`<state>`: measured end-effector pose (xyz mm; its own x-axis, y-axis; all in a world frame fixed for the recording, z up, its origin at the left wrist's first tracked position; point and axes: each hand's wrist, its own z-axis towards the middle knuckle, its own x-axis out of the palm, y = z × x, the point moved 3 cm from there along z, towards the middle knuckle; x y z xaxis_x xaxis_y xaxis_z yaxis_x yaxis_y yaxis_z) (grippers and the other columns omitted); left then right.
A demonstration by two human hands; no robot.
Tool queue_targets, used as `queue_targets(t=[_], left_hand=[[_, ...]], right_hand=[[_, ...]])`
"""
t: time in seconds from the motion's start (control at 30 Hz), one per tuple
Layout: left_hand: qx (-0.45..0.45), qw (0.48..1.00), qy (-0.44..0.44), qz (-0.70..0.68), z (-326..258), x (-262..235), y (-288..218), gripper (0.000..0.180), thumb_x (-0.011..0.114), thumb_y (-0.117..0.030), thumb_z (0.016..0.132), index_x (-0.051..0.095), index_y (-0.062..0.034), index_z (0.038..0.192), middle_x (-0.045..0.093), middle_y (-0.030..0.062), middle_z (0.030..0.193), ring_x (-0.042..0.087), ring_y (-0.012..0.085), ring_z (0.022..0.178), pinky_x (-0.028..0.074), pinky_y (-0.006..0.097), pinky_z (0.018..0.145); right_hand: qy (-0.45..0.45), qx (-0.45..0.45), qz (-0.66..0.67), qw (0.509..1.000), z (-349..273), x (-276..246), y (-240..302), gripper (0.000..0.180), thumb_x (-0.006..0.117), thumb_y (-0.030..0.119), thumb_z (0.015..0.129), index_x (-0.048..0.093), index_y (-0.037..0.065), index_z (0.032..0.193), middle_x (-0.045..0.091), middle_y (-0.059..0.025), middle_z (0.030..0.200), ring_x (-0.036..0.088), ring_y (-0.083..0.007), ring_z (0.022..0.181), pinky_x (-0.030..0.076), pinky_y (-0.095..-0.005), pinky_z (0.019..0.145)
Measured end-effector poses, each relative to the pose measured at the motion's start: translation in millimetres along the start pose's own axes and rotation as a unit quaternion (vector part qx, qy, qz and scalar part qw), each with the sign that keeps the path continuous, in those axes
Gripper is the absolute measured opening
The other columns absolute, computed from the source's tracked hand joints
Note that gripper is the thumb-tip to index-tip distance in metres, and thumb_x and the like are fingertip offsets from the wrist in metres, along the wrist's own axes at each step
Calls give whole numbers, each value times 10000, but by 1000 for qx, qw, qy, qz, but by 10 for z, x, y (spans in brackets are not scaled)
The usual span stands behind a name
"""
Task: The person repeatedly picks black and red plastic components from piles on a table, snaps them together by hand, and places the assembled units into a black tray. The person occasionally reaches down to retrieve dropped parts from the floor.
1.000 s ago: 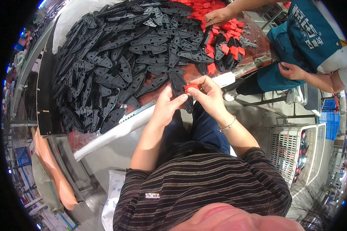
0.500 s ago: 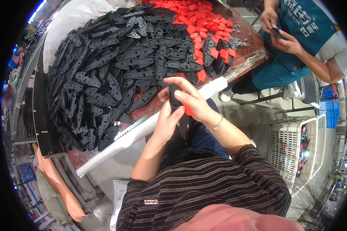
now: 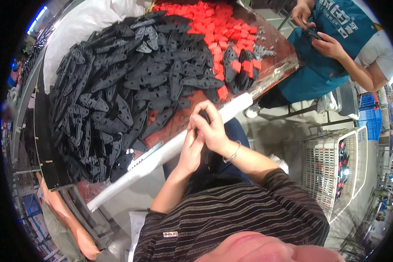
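My left hand [image 3: 190, 153] and my right hand [image 3: 213, 130] meet in front of the table's near edge, fingers closed together around a black plastic part [image 3: 202, 113]. Most of that part is hidden behind the fingers, with a small spot of red showing between the hands. A metal bangle circles my right wrist. Just beyond lies a big heap of flat, pointed black plastic parts [image 3: 146, 81] with holes in them. Small red plastic pieces [image 3: 222, 32] are piled behind it, and several lie on black parts at the heap's right side.
White padding [image 3: 170, 146] runs along the table's near edge. At the right a co-worker in a teal apron [image 3: 318, 76] holds a black part [image 3: 311, 32] in both hands. A cream plastic crate [image 3: 321, 170] with red and black parts stands below. A white sack [image 3: 81, 35] lies at far left.
My hands have come closer together and my right fingers now cover the black part, which showed plainly before. The view has shifted slightly. The co-worker's hands have moved a little.
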<state>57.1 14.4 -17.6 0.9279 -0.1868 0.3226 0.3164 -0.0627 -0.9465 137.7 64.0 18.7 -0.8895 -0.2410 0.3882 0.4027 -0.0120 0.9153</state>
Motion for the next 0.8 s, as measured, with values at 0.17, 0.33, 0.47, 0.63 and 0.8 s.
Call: queue_targets(t=[0.17,0.33,0.47,0.63,0.8], left_hand=[[5,999,34,-27,40,-16,47,601,389,-107,964,39,14,1438,165,98,1472,193,166,1349,199,296,1088],[33,999,42,-11,258,29,-187,498,464,-97,946,249,12,1382,386,66,1328,385,128,1186,298,285,1016],[50,988,-92,-114,431,-8,-212,300,505,-133,939,408,-11,1195,511,46,1097,474,122,1018,375,277,914],[4,980,-85,-177,611,12,-159,318,490,-118,942,372,-33,1224,523,70,1124,503,135,1034,435,302,868],[57,997,-7,50,926,105,-331,388,545,-27,856,439,18,1226,524,90,1127,509,154,1029,405,289,909]], right_hand=[[60,26,23,998,104,-94,-57,132,495,149,906,455,27,941,539,-66,724,563,-151,674,477,-285,652],[14,-6,89,996,233,-327,16,337,494,264,920,440,20,1146,572,-94,969,562,-162,888,455,-287,800],[-58,-82,-119,988,9,-493,105,511,655,81,774,393,33,1210,519,-89,1063,554,-158,880,463,-285,790],[-61,-151,-447,879,-111,-301,290,636,755,99,653,449,63,1209,518,-120,1040,586,-232,824,504,-319,690],[-127,-265,-559,776,177,-508,483,510,675,50,681,526,43,1168,558,-170,1079,561,-337,1010,484,-389,826]])
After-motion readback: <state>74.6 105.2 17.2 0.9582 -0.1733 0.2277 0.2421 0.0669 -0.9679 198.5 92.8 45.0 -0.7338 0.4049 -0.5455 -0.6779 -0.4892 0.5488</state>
